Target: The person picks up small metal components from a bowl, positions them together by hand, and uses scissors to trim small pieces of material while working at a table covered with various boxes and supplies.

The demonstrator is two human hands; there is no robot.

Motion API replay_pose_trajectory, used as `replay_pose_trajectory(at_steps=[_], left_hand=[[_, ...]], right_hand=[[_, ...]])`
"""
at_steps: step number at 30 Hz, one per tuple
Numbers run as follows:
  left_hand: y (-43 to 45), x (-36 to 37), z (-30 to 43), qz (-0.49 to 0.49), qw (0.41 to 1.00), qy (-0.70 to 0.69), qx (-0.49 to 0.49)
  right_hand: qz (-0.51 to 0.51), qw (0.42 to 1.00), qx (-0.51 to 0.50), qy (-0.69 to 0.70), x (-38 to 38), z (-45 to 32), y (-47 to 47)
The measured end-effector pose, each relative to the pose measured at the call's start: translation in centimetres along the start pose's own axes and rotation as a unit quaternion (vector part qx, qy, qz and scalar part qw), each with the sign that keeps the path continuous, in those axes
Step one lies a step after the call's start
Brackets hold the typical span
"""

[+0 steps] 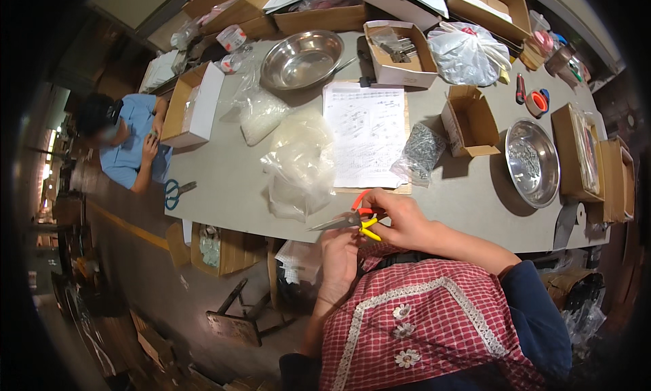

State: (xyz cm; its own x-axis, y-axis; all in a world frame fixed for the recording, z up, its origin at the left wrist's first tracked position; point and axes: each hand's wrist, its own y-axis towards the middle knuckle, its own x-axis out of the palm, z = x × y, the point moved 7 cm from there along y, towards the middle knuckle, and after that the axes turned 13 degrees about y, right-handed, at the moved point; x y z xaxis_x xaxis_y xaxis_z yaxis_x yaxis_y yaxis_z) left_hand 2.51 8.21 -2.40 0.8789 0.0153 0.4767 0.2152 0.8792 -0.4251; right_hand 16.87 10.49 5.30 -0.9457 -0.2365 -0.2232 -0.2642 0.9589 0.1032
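Note:
My right hand grips a pair of scissors with red handle parts at the table's front edge. Their dark pointed blades aim left, and a yellow forked piece shows beside the pivot. Just below the blades is my left hand, its fingers curled up close to them. Whether those fingers hold anything is hidden. Beyond my hands, a printed sheet with drawings lies on a board. A clear bag of small metal screws rests on its right edge, and a clear plastic bag of pale contents lies to its left.
On the grey table stand an open carton, a steel bowl of small metal parts and another steel bowl. Blue-handled scissors lie at the left edge. A co-worker is beyond it. A stool stands below.

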Motion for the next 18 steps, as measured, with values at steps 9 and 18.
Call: replay_pose_trajectory(at_steps=[9, 18], left_hand=[[-1.1, 0.8, -0.6, -0.031, 0.998, 0.014, -0.058], [-1.8, -0.7, -1.9, -0.034, 0.992, 0.071, -0.102]], right_hand=[[-0.006, 0.995, 0.051, 0.08, -0.3, 1.8, -0.8], [-0.027, 0.994, 0.045, 0.093, 0.2, 2.2, -1.1]])
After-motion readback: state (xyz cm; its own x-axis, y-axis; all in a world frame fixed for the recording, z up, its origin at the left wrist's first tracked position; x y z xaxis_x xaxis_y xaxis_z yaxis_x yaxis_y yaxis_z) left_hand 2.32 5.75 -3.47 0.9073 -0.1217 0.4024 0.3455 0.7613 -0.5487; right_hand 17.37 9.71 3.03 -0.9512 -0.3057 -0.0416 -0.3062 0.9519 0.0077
